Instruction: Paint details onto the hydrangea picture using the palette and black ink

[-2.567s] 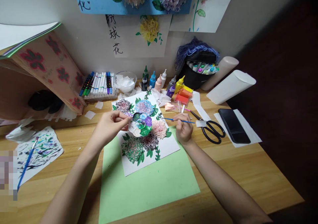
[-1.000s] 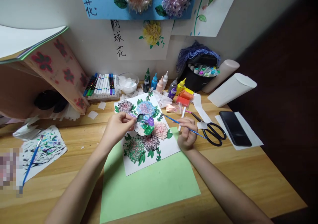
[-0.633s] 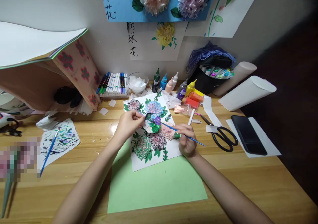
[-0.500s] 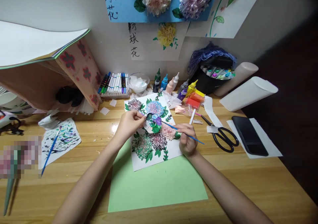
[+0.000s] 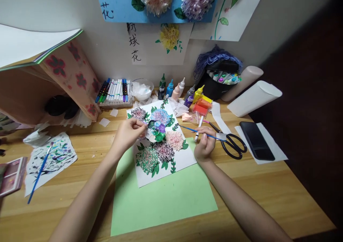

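The left hand (image 5: 131, 133) pinches the rim of a scalloped palette (image 5: 155, 132) between thumb and fingertips; its rounded wells carry glossy green, purple, pale blue and white paint. The right hand (image 5: 205, 145) has its fingers closed around a slim blue paintbrush (image 5: 189, 129), the tip pointing left, near the palette but apart from it.

Beneath lies a smooth white sheet (image 5: 184, 160), set askew on larger matte pale-green paper (image 5: 163, 206). Ruffled, raised flower heads in peach, blue, green-and-white and black-and-white stand out from it among flat green leaves. The palette, over the middle of the sheet, hides part of this work.

Just beyond the right hand lies a white marker (image 5: 199, 128); to its right are black-looped scissors (image 5: 235, 145) and a flat, dark phone (image 5: 257, 142) on white paper. On the far side crowd nozzle-topped paint bottles (image 5: 198, 93), cut paper scraps and a clear bowl (image 5: 152, 86). At left, a second paintbrush (image 5: 41, 172) rests across crinkled, paint-smeared paper (image 5: 66, 156) on the wood-grained table (image 5: 281, 199).
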### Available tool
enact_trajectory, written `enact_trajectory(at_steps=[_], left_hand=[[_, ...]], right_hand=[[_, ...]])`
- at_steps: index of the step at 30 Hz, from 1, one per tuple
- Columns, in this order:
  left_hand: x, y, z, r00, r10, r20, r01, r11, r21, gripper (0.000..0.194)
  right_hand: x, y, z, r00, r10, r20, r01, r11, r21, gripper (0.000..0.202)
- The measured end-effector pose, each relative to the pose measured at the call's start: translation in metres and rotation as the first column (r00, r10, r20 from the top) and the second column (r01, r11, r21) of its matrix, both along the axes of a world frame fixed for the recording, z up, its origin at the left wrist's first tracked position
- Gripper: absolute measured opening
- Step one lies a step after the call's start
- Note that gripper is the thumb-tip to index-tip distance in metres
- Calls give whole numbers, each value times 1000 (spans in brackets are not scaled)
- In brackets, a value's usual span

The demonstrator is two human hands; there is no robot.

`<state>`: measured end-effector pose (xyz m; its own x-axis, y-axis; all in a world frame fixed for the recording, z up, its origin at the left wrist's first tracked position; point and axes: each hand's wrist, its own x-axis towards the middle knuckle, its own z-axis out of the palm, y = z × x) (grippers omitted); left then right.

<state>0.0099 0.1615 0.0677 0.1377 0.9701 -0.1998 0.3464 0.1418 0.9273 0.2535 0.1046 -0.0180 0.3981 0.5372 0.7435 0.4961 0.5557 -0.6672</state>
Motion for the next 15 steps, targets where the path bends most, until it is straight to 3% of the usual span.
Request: enact_trajectory(at_steps=[4, 8, 15], left_hand=[[-6, 3, 11, 999, 37, -27, -37, 999, -32, 23], [-12, 5, 15, 994, 85, -69, -87, 996, -28, 24], [-12, 6, 15, 992, 110, -69, -113, 993, -35, 24]], right_hand=[[6, 3, -2, 994, -24, 103, 35, 994, -104, 15], [6, 2, 1, 971, -36, 237, 64, 992, -109, 15], [5, 1, 2, 965, -23, 263, 56, 991, -119, 14]])
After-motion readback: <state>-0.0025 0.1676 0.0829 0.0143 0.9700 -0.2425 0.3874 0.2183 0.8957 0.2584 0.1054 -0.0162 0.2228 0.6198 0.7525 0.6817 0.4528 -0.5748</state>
